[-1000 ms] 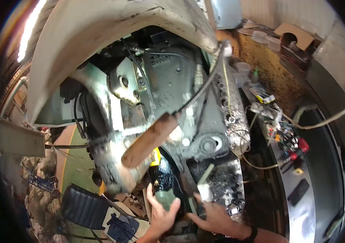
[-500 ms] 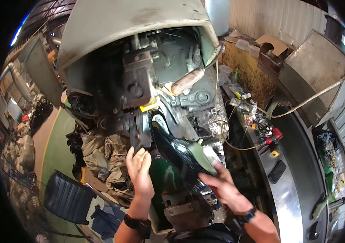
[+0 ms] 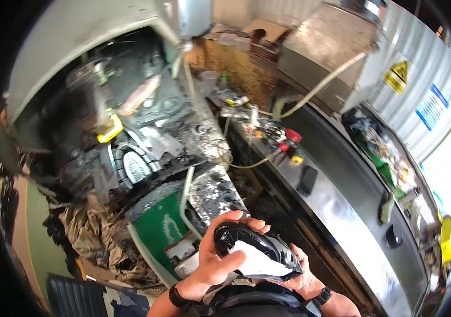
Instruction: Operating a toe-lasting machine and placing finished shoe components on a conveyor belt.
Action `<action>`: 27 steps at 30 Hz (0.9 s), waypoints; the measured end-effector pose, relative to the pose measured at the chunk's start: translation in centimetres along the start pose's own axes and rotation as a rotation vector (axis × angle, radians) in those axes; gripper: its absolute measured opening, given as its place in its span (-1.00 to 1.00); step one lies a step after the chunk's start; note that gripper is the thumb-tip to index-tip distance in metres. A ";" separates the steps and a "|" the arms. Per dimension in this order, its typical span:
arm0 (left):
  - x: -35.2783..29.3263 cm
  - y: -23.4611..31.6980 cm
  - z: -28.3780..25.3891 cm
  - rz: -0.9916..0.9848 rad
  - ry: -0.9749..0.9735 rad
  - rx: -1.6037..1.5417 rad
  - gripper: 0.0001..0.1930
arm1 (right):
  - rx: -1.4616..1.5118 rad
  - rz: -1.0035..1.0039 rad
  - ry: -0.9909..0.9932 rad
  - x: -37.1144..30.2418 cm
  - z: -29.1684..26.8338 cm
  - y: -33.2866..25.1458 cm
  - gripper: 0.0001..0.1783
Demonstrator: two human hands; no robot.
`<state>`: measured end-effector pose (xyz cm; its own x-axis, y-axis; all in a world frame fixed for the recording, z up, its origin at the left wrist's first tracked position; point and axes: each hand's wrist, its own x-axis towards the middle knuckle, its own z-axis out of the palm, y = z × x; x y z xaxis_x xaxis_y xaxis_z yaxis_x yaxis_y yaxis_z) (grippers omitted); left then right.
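Observation:
A glossy black shoe upper (image 3: 278, 244), its white underside (image 3: 257, 259) turned towards me, lies between my hands close to my body. My left hand (image 3: 217, 259) grips one rounded end, with the thumb on the white underside and the fingers round the far side. At the other end my right hand (image 3: 305, 274) is closed on it, partly hidden behind the shoe. Farther off to the left, a machine (image 3: 151, 108) has a pale shoe-shaped plate (image 3: 135, 165) in its working area and a yellow part (image 3: 110, 129) just above that.
A green panel (image 3: 157, 232) lies below the machine. At right runs a long metal-edged bench (image 3: 336, 222) carrying a dark phone-like slab (image 3: 307, 179), a red tool (image 3: 291, 136) and tangled small parts. A black chair (image 3: 75, 297) and crumpled tan cloth (image 3: 96, 232) are at lower left.
The shoe upper has come away from the machine towards my body, its white underside now showing. My left hand, earlier open and apart, has taken hold of it. The view has swung right.

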<state>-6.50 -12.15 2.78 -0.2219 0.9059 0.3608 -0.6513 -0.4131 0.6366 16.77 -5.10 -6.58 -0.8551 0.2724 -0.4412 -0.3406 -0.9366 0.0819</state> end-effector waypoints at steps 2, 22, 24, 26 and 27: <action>0.6 -1.6 1.1 -0.095 -0.051 -0.144 -0.32 | 0.061 -0.073 -0.049 -2.0 -1.2 -0.4 -0.34; 8.1 -28.4 16.1 -0.200 -0.340 0.337 -0.46 | -0.020 -0.766 0.027 -23.3 -14.1 -16.3 -0.19; 8.8 -32.3 16.4 -0.296 -0.363 0.372 -0.49 | 0.126 -0.760 0.041 -25.4 -15.5 -17.9 -0.24; 10.0 -36.3 15.4 -0.478 -0.431 0.587 -0.55 | 0.153 -0.875 0.149 -27.7 -18.2 -19.3 -0.31; 10.5 -38.8 14.2 -0.574 -0.494 0.769 -0.54 | 0.157 -0.951 0.247 -28.7 -20.3 -20.1 -0.38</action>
<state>26.73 12.07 -8.38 0.4011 0.9161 -0.0020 0.1037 -0.0432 0.9937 56.13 1.44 -13.69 -0.1003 0.8243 -0.5572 -0.9053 -0.3079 -0.2927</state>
